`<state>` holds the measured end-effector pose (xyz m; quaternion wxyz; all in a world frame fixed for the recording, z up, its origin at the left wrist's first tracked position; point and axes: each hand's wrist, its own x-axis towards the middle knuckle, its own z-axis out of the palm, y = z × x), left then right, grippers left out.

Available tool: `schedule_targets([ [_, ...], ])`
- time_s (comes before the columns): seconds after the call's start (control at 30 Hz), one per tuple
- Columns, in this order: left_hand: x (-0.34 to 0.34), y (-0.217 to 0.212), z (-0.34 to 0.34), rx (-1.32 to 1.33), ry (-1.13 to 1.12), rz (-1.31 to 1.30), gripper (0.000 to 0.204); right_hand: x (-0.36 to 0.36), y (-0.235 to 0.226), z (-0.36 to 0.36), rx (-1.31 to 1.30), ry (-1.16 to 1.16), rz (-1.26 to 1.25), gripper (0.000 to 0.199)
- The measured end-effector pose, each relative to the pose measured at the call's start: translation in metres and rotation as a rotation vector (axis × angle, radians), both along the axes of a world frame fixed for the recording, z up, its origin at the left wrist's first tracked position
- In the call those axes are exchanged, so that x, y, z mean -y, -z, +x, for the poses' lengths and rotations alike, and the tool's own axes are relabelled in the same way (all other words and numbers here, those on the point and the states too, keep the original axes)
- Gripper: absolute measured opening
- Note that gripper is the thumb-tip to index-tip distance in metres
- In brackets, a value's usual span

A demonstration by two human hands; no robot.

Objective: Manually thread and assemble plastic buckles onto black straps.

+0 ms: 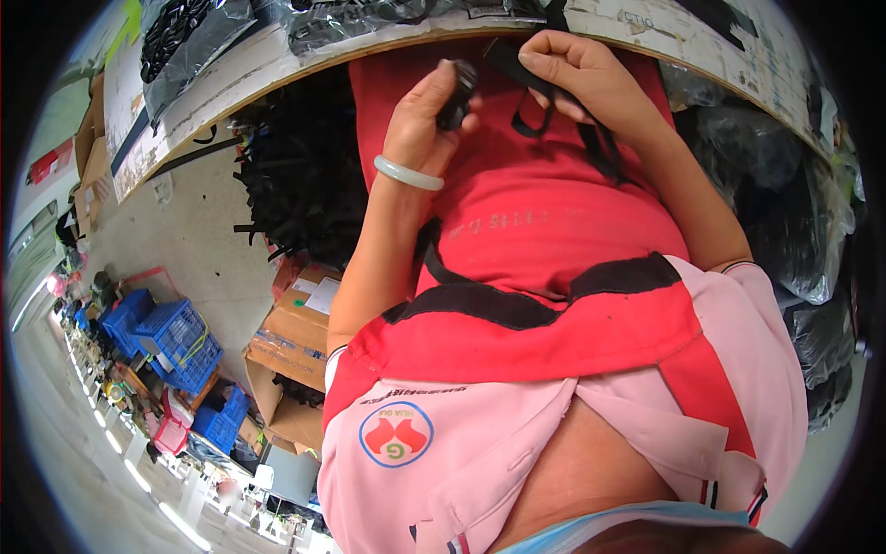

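Note:
My left hand (423, 118), with a pale bangle at the wrist, is closed round a dark, shiny black piece (456, 98). It may be a plastic buckle, but the fingers hide part of it. To its right, my right hand (591, 78) is closed on a black webbing strap (510, 65). One flat end of the strap points toward the left hand, and thinner lengths loop and hang below the right hand. Both hands are over the red apron (554, 198) on my lap, just short of the table edge, and a small gap separates what they hold.
The worn white table (268, 78) curves across the top, carrying clear bags of black parts (189, 42). A heap of black straps (300, 175) lies below it at left. Cardboard boxes (291, 337) and blue crates (180, 346) stand on the floor; dark plastic bags (775, 198) are at right.

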<state>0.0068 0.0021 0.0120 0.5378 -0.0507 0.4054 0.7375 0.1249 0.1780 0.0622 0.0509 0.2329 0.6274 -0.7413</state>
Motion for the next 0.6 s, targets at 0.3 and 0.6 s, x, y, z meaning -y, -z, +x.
schedule_targets([
  [0.3,-0.003,0.007,0.018,0.063,0.048,0.131,0.026,0.009,0.020,-0.005,-0.047,0.031,0.041,0.021],
  [0.6,-0.001,0.000,0.023,-0.378,-0.017,-0.103,0.022,0.010,0.008,0.002,0.111,-0.052,-0.190,0.017],
])
